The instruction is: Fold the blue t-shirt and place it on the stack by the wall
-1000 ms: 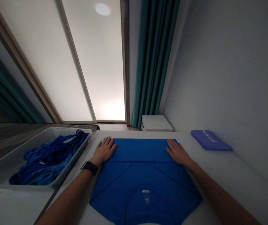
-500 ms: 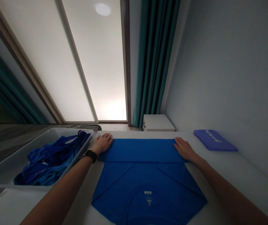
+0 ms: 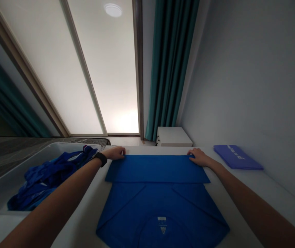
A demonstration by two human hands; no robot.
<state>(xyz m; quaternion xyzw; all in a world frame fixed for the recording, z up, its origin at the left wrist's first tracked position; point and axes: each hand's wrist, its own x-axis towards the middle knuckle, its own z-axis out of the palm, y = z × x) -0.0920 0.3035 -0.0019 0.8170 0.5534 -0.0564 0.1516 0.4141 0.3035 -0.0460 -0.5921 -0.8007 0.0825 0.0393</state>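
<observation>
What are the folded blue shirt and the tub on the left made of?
The blue shirt looks like a thin synthetic knit: soft, smooth folds and a faint sheen, though the fibre can't be confirmed. The tub looks like moulded pale plastic, with smooth walls and a formed rim.

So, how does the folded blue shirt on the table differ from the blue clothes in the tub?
The shirt lies flat and folded; the clothes are bunched in a heap. The shirt is on the white table top; the clothes are inside the tub. The left hand and right hand touch the shirt, not the clothes. Both are blue.
</observation>
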